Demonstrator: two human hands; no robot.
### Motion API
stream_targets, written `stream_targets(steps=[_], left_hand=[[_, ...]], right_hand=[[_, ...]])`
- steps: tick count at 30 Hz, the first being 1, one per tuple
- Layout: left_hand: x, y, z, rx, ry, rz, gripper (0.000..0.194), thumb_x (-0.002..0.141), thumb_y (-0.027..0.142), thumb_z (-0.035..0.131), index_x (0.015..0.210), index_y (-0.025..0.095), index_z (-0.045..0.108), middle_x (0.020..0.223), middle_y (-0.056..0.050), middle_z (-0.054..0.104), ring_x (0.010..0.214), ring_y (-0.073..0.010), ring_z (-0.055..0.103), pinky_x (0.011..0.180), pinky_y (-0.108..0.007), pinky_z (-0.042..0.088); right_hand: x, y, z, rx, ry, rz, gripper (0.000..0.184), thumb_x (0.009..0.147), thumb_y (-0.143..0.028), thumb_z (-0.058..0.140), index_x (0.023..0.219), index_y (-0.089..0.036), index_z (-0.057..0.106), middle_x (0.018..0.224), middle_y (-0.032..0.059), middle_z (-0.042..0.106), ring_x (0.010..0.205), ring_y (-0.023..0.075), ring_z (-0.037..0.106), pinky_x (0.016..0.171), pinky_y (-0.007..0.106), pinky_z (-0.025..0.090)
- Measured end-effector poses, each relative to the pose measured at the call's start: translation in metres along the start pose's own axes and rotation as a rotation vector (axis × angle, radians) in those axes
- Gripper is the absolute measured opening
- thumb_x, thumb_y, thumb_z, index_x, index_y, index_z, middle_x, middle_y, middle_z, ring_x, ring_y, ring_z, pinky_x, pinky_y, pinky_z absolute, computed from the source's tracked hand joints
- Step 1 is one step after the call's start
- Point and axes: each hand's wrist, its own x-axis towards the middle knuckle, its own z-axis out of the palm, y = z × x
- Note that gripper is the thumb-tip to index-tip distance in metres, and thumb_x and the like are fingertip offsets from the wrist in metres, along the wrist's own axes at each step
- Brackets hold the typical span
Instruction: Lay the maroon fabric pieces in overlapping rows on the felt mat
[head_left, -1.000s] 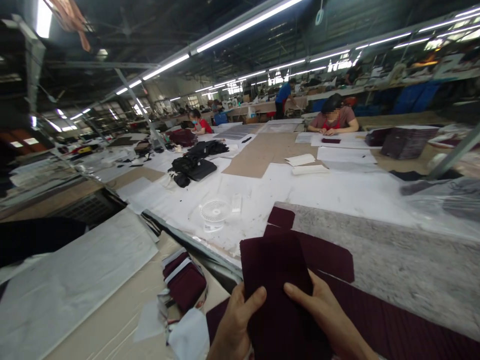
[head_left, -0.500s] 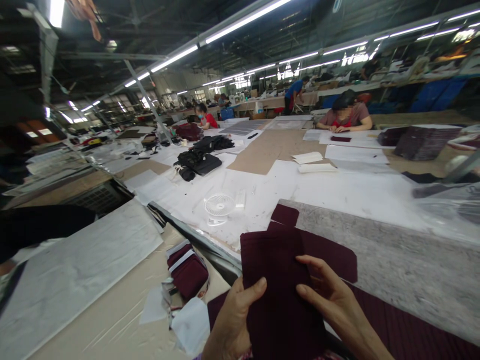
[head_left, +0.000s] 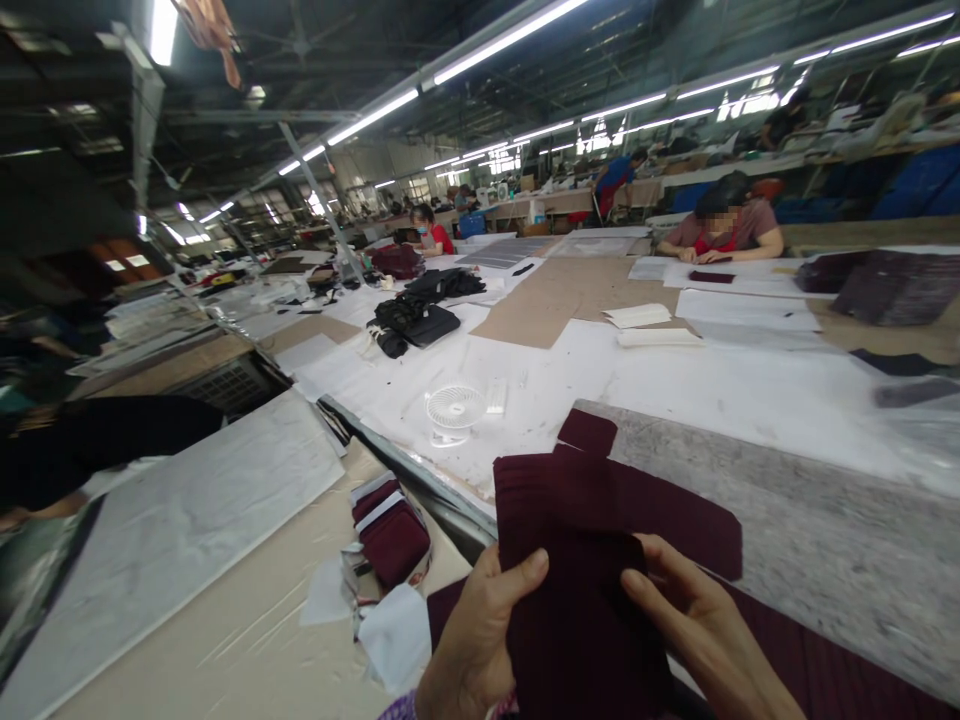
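Observation:
A stack of dark maroon fabric pieces [head_left: 577, 600] is held up in front of me, its long side upright. My left hand [head_left: 480, 630] grips its left edge, thumb lying on the front face and fingers hidden behind. At the right edge, my right hand [head_left: 690, 610] pinches the fabric between thumb and fingers. Behind the held stack, more maroon cut pieces [head_left: 679, 515] rest on a grey speckled sheet [head_left: 825, 500]. Further maroon fabric [head_left: 832, 640] extends to the lower right.
Left of my hands, a bundle of maroon pieces with pale strips [head_left: 394, 540] lies on a beige surface [head_left: 247, 600]. A small white fan [head_left: 455, 408] stands on the white table. Black garments [head_left: 424, 315] lie farther back. A co-worker [head_left: 724, 225] sits across at right.
The view has turned slightly left, so the scene sits farther right. My right hand has slid a little lower along the fabric's edge; both hands still hold the stack.

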Motion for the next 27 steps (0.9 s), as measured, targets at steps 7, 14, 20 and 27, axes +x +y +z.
stream_targets(steps=[7,14,20,27], left_hand=[[-0.001,0.000,0.003,-0.005,-0.053,0.009,0.031,0.077,0.010,0.063,0.109,0.011,0.065,0.096,-0.013,0.074,0.098,-0.0262,0.067,0.096,-0.042,0.047],[0.003,-0.001,0.001,-0.011,-0.053,0.028,0.040,0.075,0.011,0.065,0.115,0.013,0.062,0.099,-0.013,0.073,0.100,-0.0277,0.066,0.095,-0.043,0.047],[0.002,0.003,-0.002,0.027,0.006,0.015,0.046,0.074,0.012,0.068,0.119,0.016,0.060,0.097,-0.011,0.074,0.099,-0.0270,0.067,0.095,-0.043,0.048],[-0.001,0.008,-0.003,0.109,-0.030,-0.012,0.029,0.072,0.016,0.070,0.101,0.014,0.068,0.098,-0.012,0.074,0.098,-0.0268,0.067,0.095,-0.041,0.048]], right_hand=[[0.003,0.003,0.005,-0.056,0.015,0.048,0.041,0.067,-0.045,0.076,0.100,-0.022,0.071,0.087,0.0048,0.076,0.074,0.0250,0.069,0.073,0.036,0.057],[0.007,0.007,-0.002,-0.164,-0.016,0.010,0.038,0.073,-0.045,0.070,0.102,-0.021,0.068,0.097,0.0057,0.073,0.083,0.0253,0.068,0.080,0.036,0.056],[0.009,0.003,-0.001,-0.220,0.041,-0.146,0.030,0.071,-0.044,0.071,0.092,-0.025,0.062,0.094,0.0030,0.069,0.084,0.0222,0.066,0.070,0.028,0.056],[0.017,0.006,-0.011,-0.303,0.036,-0.176,0.034,0.069,-0.047,0.072,0.096,-0.027,0.062,0.101,0.0034,0.064,0.096,0.0244,0.060,0.076,0.029,0.052]])
